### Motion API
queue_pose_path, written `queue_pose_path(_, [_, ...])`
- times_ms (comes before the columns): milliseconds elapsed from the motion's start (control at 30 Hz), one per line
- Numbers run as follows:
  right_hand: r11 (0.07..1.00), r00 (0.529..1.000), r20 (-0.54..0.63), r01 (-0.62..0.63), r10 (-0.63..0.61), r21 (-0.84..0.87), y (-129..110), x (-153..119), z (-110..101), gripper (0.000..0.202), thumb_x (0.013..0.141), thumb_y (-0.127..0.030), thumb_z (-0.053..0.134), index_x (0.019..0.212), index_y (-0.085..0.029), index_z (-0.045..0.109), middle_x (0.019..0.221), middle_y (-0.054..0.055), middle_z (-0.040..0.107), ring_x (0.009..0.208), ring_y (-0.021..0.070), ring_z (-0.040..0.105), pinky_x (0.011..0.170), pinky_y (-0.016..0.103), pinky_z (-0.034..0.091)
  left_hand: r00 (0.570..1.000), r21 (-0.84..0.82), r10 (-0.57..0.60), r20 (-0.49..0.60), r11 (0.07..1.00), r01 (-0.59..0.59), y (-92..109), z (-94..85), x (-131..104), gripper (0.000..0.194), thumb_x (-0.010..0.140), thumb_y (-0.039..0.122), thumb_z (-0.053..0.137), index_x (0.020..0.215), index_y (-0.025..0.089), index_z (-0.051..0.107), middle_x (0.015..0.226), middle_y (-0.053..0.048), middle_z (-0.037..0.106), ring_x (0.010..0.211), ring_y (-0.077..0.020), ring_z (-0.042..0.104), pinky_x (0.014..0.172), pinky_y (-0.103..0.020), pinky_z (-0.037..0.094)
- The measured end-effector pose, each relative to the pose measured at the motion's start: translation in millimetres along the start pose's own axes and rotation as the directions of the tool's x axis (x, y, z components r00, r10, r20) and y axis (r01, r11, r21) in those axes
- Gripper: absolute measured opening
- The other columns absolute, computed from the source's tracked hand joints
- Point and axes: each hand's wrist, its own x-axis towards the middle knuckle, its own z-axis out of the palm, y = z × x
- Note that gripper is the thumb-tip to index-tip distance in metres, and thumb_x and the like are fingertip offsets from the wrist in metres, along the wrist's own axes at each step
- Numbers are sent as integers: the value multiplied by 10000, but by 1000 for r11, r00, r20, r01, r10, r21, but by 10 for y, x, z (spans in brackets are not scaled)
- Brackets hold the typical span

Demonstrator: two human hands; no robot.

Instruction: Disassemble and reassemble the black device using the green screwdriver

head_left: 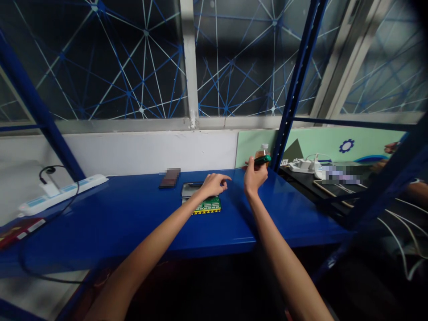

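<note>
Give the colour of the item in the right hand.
The item is green with dark parts; head view shows it.

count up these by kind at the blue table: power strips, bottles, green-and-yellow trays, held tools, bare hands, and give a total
Power strip: 1
Bottle: 1
Green-and-yellow tray: 1
Held tool: 1
Bare hands: 2, left hand and right hand
Total: 6

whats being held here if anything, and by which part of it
The right hand holds a green-and-black object by its darker part, with the green end jutting out past the fingers. Nothing shows held in the left hand.
</note>
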Motion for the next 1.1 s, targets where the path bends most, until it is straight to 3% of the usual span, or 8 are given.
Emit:
queue_pose_path(133, [996,993,-90,-68,74,66,2,-7,14,412,853,-534,488,862,-152,640,772,116,726,671,254,709,663,346,530,999,-24,-19,-28,1000,19,-108,36,-13,404,701,157,662,1098,220,702,896,-12,754,831,-195,685,768,-275,486])
queue_pose_path(267, [969,980,158,-151,121,197,-30,-81,71,405,809,-552,555,742,-156,606,685,111,711,534,224,679,545,321,536,997,-71,-31,-64,997,26,-257,-156,-119,331,733,186,647,1056,192,717,928,-48,752,870,-199,682,812,-292,490])
queue_pose_path(400, [920,841,536,-262,70,292,-159,-290,192,439,777,-597,588,731,-161,573,622,91,687,421,197,626,377,279,471,1000,-142,-19,-23,990,15,-322,-524,-358,193,732,278,682,888,194,757,900,-54,756,839,-192,683,782,-278,506])
queue_pose_path(533, [935,676,733,-203,-82,292,-340,-533,294,413,770,-583,613,690,-183,549,518,30,637,382,178,595,346,252,429,997,-307,-78,12,948,78,-375,-810,-690,265,722,345,715,924,179,757,933,-93,748,843,-210,670,765,-309,511])
queue_pose_path(633, [959,572,807,-114,-150,259,-423,-661,307,408,772,-565,625,647,-184,550,446,0,593,362,161,571,369,243,426,993,-380,-65,95,920,96,-423,-849,-879,301,725,345,719,953,151,752,948,-106,738,853,-213,657,793,-330,499])
queue_pose_path(733, [971,570,802,-30,-178,237,-435,-718,272,403,782,-553,624,638,-182,556,459,-3,598,399,158,591,410,238,441,986,-366,-30,165,926,89,-418,-769,-948,293,720,337,726,941,147,759,916,-105,734,819,-205,639,754,-323,487])
queue_pose_path(900, [971,613,767,0,-188,238,-378,-718,211,371,800,-521,617,658,-186,545,487,11,611,432,162,596,430,241,429,990,-390,5,138,920,50,-318,-601,-893,282,721,342,719,918,146,767,903,-106,737,798,-201,628,748,-323,475])
queue_pose_path(1100, [971,615,753,105,-233,215,-382,-724,194,367,803,-496,628,634,-181,539,498,19,609,469,148,579,453,235,404,991,-383,-17,129,922,65,-371,-523,-883,242,729,318,706,876,135,766,884,-106,744,807,-206,649,772,-320,482])
